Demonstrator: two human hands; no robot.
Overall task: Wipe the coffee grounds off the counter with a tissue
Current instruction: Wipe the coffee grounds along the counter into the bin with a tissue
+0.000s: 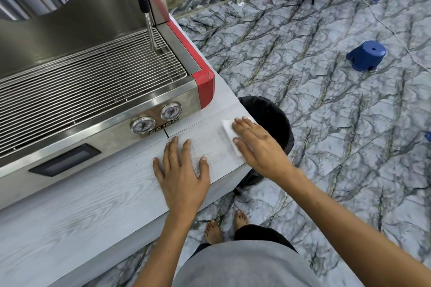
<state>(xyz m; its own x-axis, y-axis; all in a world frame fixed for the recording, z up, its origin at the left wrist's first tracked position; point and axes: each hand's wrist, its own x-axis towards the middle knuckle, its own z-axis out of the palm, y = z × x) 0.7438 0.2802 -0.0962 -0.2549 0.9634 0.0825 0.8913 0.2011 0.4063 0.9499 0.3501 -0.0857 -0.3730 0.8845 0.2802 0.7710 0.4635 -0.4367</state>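
Clearly the tissue (229, 134) is thin, soft and light, so it will likely bunch or tear unless pressed flat; the right hand (256, 144) lies spread on it, fingers flat, pinning it to the counter (93, 205) near the right-hand edge. The left hand (183, 170) rests flat and empty beside it. Just past that edge stands a black bin (275, 119), with open floor beyond.

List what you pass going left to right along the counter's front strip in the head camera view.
Black display panel on the espresso machine → left hand, flat on the counter → white tissue → right hand pressing it → black-lined trash bin.
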